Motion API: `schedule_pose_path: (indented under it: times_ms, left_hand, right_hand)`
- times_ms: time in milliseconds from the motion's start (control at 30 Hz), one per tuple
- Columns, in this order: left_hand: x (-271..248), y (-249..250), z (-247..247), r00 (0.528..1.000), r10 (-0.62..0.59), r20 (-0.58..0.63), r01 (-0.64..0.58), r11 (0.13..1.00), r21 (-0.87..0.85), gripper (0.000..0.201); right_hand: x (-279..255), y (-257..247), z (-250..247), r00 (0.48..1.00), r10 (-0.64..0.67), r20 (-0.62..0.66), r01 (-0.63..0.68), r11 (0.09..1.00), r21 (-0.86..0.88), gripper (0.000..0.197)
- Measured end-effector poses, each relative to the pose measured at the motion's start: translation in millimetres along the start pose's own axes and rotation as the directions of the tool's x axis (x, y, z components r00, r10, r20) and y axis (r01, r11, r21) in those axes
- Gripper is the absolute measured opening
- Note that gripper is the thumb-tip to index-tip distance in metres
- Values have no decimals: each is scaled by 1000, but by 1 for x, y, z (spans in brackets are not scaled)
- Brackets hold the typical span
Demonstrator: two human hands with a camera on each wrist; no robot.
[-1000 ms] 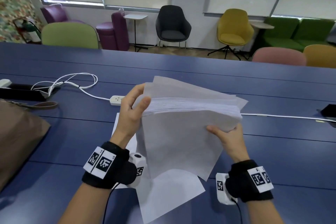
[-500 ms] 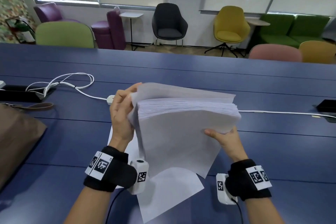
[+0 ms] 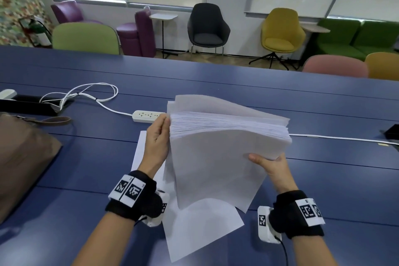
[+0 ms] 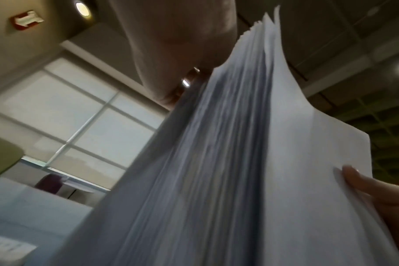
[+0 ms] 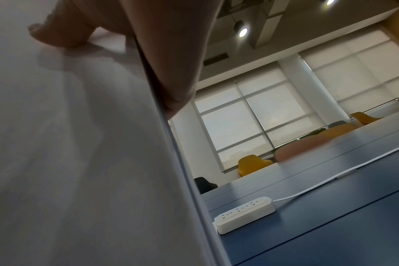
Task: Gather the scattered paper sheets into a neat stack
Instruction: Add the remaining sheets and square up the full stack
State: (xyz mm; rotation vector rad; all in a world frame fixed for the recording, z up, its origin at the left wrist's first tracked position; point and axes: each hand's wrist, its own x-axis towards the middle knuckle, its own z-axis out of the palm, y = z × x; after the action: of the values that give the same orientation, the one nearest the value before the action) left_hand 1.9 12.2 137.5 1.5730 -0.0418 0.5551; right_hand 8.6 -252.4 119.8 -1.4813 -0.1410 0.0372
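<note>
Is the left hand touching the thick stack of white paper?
Touching. The head view shows the left hand flat against the left edge of the thick white paper stack.

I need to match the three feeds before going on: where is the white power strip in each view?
Head: the power strip lies on the blue table, left of centre, just beyond the left hand and the held paper stack.
Left wrist: not in view; the stack fills the picture.
Right wrist: lower right, on the table beside the stack's edge.
Shared landmark: the paper stack, seen in all three views.
</note>
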Motion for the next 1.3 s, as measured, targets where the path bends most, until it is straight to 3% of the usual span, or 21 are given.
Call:
schedule_pose_path:
  times_ms: [67, 133, 200, 267, 333, 400, 433, 500, 633, 733, 833, 967, 1033, 1133, 1200, 1300]
  left_hand:
    - [2, 9, 5, 995, -25, 93, 28, 999, -40, 48]
    - [1, 10, 9, 985, -40, 165, 65, 986, -153, 87]
    - [-5, 10, 11, 987, -14, 161, 52, 971, -233, 110]
    - [-16, 5, 14, 995, 3, 104, 25, 963, -268, 117]
    - [-34, -14, 14, 999, -12, 53, 23, 978, -208, 112]
    - [-52, -34, 13, 998, -29, 51, 31, 999, -31, 100]
    - [-57, -40, 14, 997, -49, 58, 48, 999, 17, 89]
    - [-57, -40, 21, 994, -108, -23, 108, 994, 23, 47]
    - [-39, -8, 29, 990, 42, -134, -44, 999, -10, 28]
    - [-33, 8, 22, 981, 137, -134, -149, 986, -81, 44]
    - [-35, 8, 12, 986, 140, -90, -149, 983, -104, 70]
    - [-40, -2, 0, 990, 112, 81, -105, 991, -81, 60]
    - [-41, -5, -2, 989, 123, 81, -117, 991, -70, 71]
    - [-42, -10, 3, 983, 170, 74, -166, 985, -49, 97]
    - [-42, -15, 5, 975, 209, 81, -201, 975, -96, 92]
    - [-42, -21, 4, 984, 172, 54, -165, 980, -116, 81]
  right_hand:
    - [1, -1, 1, 1000, -13, 9, 13, 1000, 13, 33]
    - [2, -2, 0, 999, -23, 28, 23, 1000, 19, 35]
    - [2, -1, -2, 999, -18, 49, 17, 1000, 21, 36]
    - [0, 2, -4, 999, 10, 53, -11, 1000, 11, 36]
    - [-2, 8, -5, 998, 53, 45, -54, 999, 8, 37]
    - [-4, 17, -2, 996, 87, 26, -88, 996, 1, 34]
    - [-4, 22, 2, 995, 99, -11, -99, 995, 0, 31]
    - [-6, 25, 11, 988, 99, -120, -98, 995, 19, 22]
    - [-6, 4, 22, 976, 18, -217, -6, 998, 57, 23]
    - [-10, -15, 14, 981, -73, -179, 86, 994, 65, 25]
    - [-14, -15, 9, 996, -88, -33, 89, 995, 43, 35]
    - [-16, -2, 3, 1000, -5, 26, 3, 998, 66, 71]
    - [-14, 1, 1, 999, 4, 45, -7, 997, 77, 84]
    - [-11, 0, 2, 998, 0, 64, -6, 996, 88, 81]
    - [-8, 0, 4, 998, -20, 54, 16, 996, 91, 69]
    - [-7, -2, 6, 997, -66, 35, 64, 996, 67, 71]
